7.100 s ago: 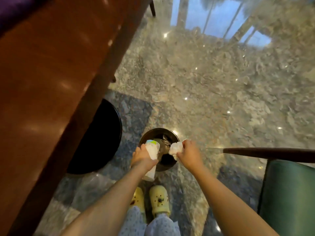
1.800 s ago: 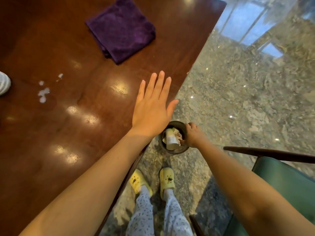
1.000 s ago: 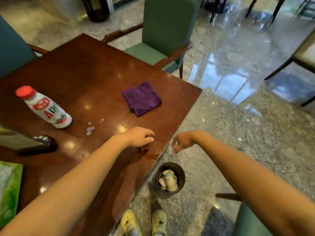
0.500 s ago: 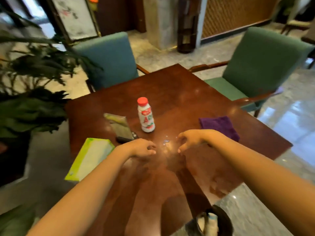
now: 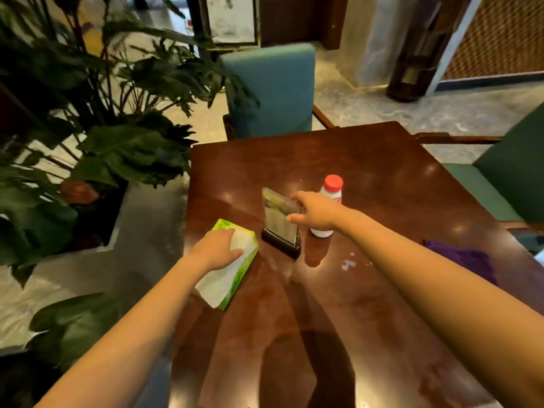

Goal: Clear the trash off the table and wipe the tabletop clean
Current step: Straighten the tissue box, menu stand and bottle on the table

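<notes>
My left hand point(image 5: 217, 249) lies palm down on the far end of a green and white tissue pack point(image 5: 226, 282) near the table's left edge. My right hand point(image 5: 315, 212) is stretched out with fingers spread, its fingertips at the right edge of an upright sign stand point(image 5: 278, 220); it holds nothing. Right behind that hand stands a white bottle with a red cap point(image 5: 332, 187). Small white specks of spill point(image 5: 348, 263) lie on the dark wooden table point(image 5: 368, 160). A folded purple cloth point(image 5: 468, 260) rests near the right edge.
A teal chair point(image 5: 269, 89) stands at the far side and a green chair point(image 5: 506, 178) at the right. Large potted plants point(image 5: 88, 128) crowd the left side of the table. The trash bin is out of view.
My view rose from the floor bin to the table. Both hands moved left and forward: the left came down on the tissue pack, the right reached the sign stand.
</notes>
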### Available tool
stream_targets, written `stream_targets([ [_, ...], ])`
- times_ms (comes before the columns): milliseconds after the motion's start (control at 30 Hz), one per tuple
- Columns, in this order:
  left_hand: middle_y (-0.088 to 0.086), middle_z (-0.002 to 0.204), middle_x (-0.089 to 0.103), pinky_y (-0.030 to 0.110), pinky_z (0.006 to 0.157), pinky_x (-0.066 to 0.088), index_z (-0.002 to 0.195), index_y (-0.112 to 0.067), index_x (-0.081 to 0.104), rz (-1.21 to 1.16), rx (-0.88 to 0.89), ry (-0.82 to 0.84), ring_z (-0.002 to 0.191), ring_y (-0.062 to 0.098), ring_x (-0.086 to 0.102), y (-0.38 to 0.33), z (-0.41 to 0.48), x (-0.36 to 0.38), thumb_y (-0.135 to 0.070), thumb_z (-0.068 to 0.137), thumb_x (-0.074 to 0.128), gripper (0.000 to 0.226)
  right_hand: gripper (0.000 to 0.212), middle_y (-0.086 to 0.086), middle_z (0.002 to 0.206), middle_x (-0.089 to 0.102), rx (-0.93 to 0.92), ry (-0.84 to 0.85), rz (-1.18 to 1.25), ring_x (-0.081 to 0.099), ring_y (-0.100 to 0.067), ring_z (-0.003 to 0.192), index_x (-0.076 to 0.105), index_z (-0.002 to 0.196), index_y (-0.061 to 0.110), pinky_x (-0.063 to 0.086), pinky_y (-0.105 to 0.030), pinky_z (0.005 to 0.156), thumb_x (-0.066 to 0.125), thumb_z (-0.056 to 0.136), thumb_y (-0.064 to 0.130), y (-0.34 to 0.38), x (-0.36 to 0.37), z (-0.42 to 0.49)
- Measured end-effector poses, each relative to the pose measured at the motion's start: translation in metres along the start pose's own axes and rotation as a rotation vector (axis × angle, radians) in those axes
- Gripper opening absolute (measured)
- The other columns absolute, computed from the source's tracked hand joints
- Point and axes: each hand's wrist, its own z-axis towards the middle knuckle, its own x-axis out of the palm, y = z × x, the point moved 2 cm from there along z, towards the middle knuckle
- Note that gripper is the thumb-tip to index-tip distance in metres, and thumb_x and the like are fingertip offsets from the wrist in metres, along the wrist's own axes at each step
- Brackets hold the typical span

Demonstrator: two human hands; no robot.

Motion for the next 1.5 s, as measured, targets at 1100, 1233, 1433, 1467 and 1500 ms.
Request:
stream_targets([
  [1100,0.011,0.123,0.050,0.047,0.094,0.038,0.135,-0.016,0.024,-0.220,-0.280,-0.288,0.116,0.032,0.044,0.024,0.014,0.058,-0.038,0.062,0.070,0.088,0.025,-0.021,0.104,0.067,0.116,-0.198,-0.180,0.063,-0.038,0.090,0.067,0.102,0.002,0.044,-0.034,0.066,0.051,0.084,0.009,0.029,0.002,0.060],
  [1233,0.013,0.133,0.041,0.046,0.099,0.035,0.141,-0.016,0.015,-0.221,-0.314,-0.205,0.124,0.034,0.038,0.026,0.014,0.054,-0.044,0.062,0.073,0.102,0.020,-0.020,0.097,0.068,0.089,-0.183,-0.180,0.062,-0.037,0.082,0.066,0.092,0.002,0.045,-0.034,0.063,0.050,0.081,0.007,0.021,0.000,0.067],
  [1433,0.024,0.149,0.022,0.054,0.111,0.019,0.147,-0.022,-0.016,-0.186,-0.422,0.007,0.137,0.041,0.024,0.025,0.019,0.054,-0.059,0.055,0.076,0.135,0.027,-0.019,0.100,0.069,0.021,-0.180,-0.176,0.065,-0.038,0.089,0.067,0.104,0.004,0.048,-0.035,0.066,0.049,0.085,0.009,0.027,0.001,0.074],
  [1467,0.023,0.146,0.028,0.053,0.109,0.024,0.147,-0.023,-0.014,-0.197,-0.425,-0.016,0.135,0.040,0.029,0.024,0.019,0.055,-0.055,0.057,0.076,0.131,0.026,-0.019,0.099,0.069,0.014,-0.179,-0.180,0.065,-0.037,0.088,0.067,0.103,0.004,0.046,-0.033,0.064,0.048,0.085,0.008,0.029,0.003,0.075],
  [1500,0.021,0.142,0.035,0.050,0.105,0.029,0.148,-0.024,-0.009,-0.213,-0.423,-0.057,0.131,0.039,0.035,0.022,0.018,0.056,-0.051,0.058,0.076,0.127,0.026,-0.018,0.099,0.069,0.011,-0.180,-0.188,0.065,-0.036,0.087,0.067,0.103,0.004,0.044,-0.032,0.063,0.048,0.086,0.007,0.029,0.004,0.076],
])
